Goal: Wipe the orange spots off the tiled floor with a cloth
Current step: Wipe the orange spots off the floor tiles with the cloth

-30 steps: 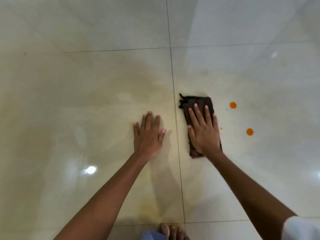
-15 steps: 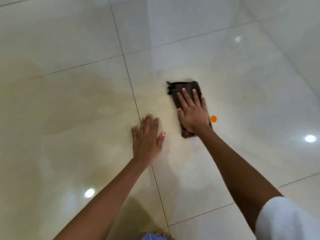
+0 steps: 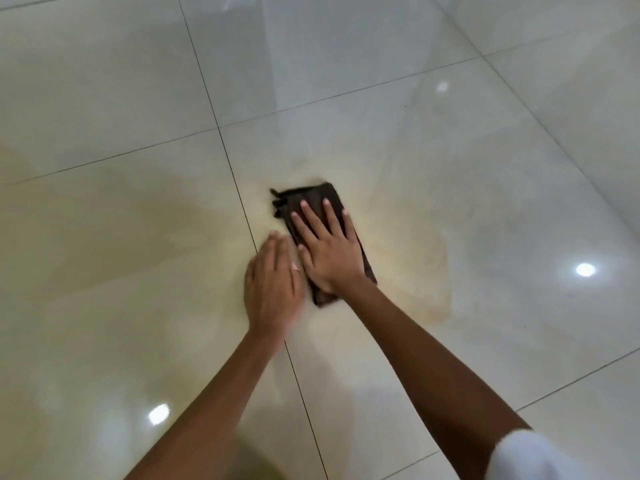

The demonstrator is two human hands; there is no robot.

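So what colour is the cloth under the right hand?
The cloth is dark brown, with no pattern I can make out. The head view shows it.

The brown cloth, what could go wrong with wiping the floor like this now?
The cloth under the flat right hand may smear orange instead of lifting it: a faint yellowish streak shows on the tile to its right. No orange spot shows, so some could hide under the cloth. The glossy floor may let the left hand slip.

Cloth lies on the floor, right hand flat on it, left hand just beside, left, over the grout line.
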